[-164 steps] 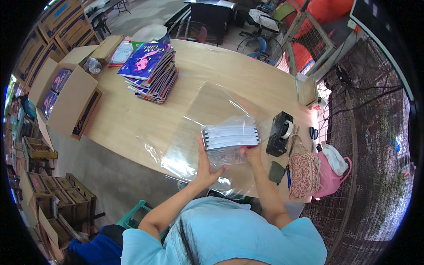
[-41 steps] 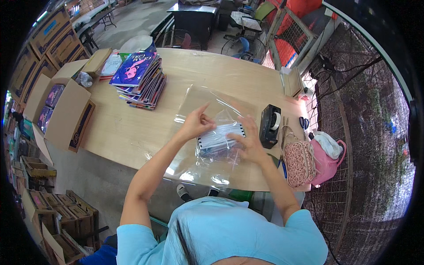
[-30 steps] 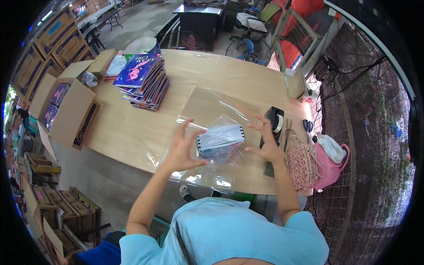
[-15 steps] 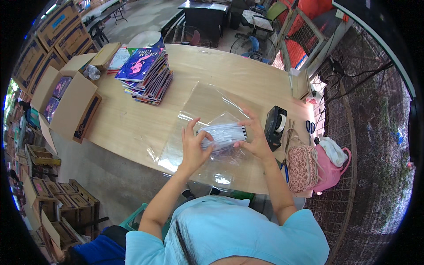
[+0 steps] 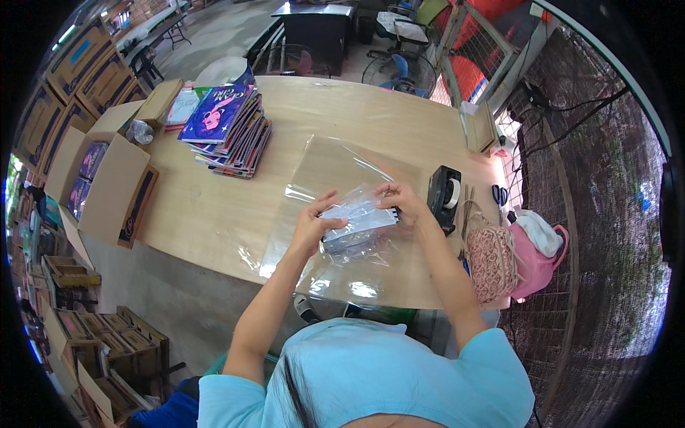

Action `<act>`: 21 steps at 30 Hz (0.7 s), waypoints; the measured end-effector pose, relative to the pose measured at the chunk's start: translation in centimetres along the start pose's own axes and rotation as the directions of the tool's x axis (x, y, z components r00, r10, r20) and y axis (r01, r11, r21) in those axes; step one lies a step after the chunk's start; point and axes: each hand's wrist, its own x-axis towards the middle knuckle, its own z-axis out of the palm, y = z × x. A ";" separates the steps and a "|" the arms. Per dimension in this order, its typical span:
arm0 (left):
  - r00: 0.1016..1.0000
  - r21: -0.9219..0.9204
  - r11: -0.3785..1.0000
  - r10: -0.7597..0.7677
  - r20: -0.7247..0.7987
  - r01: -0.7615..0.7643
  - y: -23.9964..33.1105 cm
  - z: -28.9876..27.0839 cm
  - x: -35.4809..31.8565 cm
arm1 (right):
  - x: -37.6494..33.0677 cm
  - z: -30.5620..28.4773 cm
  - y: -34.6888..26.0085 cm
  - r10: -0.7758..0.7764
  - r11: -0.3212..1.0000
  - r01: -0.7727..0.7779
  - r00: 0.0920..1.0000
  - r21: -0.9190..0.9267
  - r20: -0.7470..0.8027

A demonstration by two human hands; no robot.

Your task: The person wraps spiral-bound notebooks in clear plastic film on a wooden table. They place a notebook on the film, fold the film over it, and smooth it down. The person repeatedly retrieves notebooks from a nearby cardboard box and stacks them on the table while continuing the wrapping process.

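A small white bundle (image 5: 357, 218) with black marks along its right end lies in loose clear plastic film (image 5: 367, 251). I cannot make out what it is made of. My left hand (image 5: 314, 222) grips its left end, with the thumb pressed on top. At the upper right end, my right hand (image 5: 402, 202) has its fingers bent together, pinching the film at the bundle's corner. Beneath both hands, large clear plastic sheets (image 5: 314, 160) spread over the wooden table (image 5: 342, 107).
A black tape dispenser (image 5: 444, 200) stands right of my hands, with black-handled scissors (image 5: 499, 195) beyond. A woven pouch (image 5: 490, 264) and a pink bag (image 5: 536, 264) sit at the right edge. Stacked books (image 5: 227, 132) and an open carton (image 5: 118, 182) are at left.
My right hand's spread fingers have closed in on the bundle's upper right corner. My left thumb has come down flat on the bundle, and the film around it has bunched up.
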 end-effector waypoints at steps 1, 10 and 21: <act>0.998 -0.039 0.999 0.011 0.066 -0.008 -0.6 -0.3 0.6 | 0.6 -0.4 -0.2 0.077 0.996 -0.080 0.994 0.034 0.076; 0.972 0.062 0.971 0.227 0.062 -0.230 -1.5 -0.6 1.1 | -7.1 9.2 -1.4 -0.804 0.044 0.457 0.544 -0.888 0.240; 0.846 0.366 0.897 0.017 0.532 -0.248 2.9 -2.3 3.4 | -6.1 7.4 9.4 -0.888 -0.163 0.308 0.369 -0.937 0.275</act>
